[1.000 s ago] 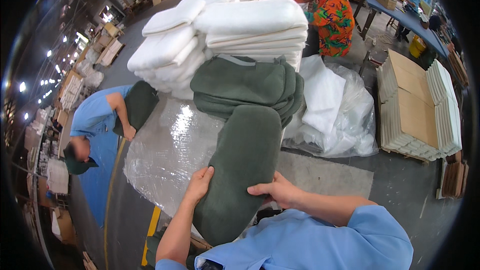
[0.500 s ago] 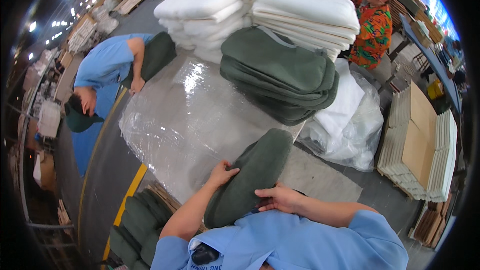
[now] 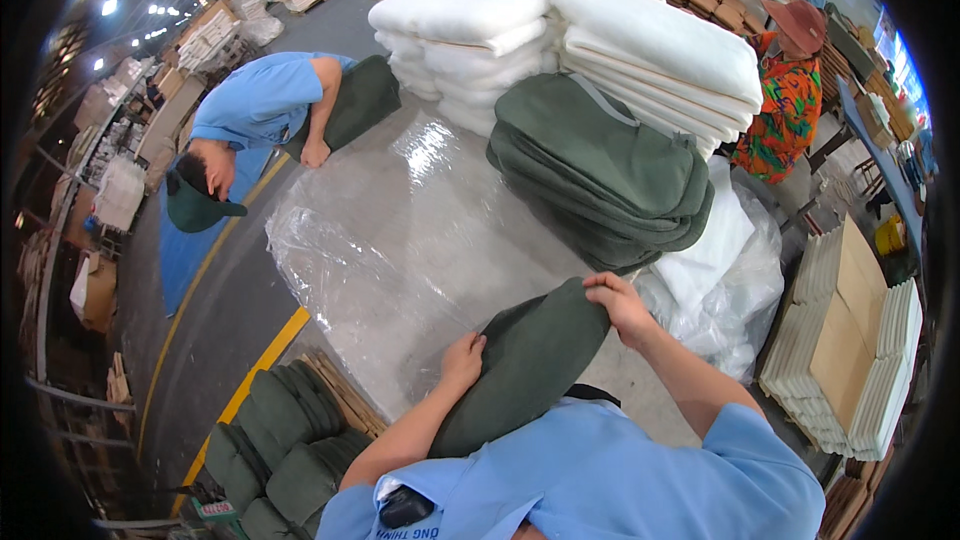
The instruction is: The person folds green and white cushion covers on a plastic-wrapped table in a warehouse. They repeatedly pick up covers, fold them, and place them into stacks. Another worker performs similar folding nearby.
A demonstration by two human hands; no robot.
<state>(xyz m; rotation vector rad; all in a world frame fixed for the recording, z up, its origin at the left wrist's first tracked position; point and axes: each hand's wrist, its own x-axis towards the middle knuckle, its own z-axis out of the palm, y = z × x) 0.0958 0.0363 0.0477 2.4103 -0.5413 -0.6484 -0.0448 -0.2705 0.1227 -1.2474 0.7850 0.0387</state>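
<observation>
A dark green cushion [image 3: 525, 370] with rounded ends lies slantwise against my front, over the near edge of the plastic-covered table. My left hand [image 3: 463, 362] grips its left long side, fingers closed on the edge. At the far right end, my right hand [image 3: 618, 308] pinches the cushion's tip between thumb and fingers. Beyond it on the table sits a pile of flat dark green cushion covers [image 3: 600, 155]; a grey strip, perhaps a zip, shows on the top one.
Stacks of folded white padding [image 3: 650, 35] rise at the table's back. Clear plastic covers the tabletop [image 3: 370, 240]. Several green cushions [image 3: 290, 430] are piled at lower left. A co-worker in blue [image 3: 260, 105] handles another green cushion at left. Flattened cartons [image 3: 840, 330] stand at right.
My right hand has moved from the cushion's near right side out to its far tip and now pinches it. My left hand keeps its hold. The whole view has shifted slightly.
</observation>
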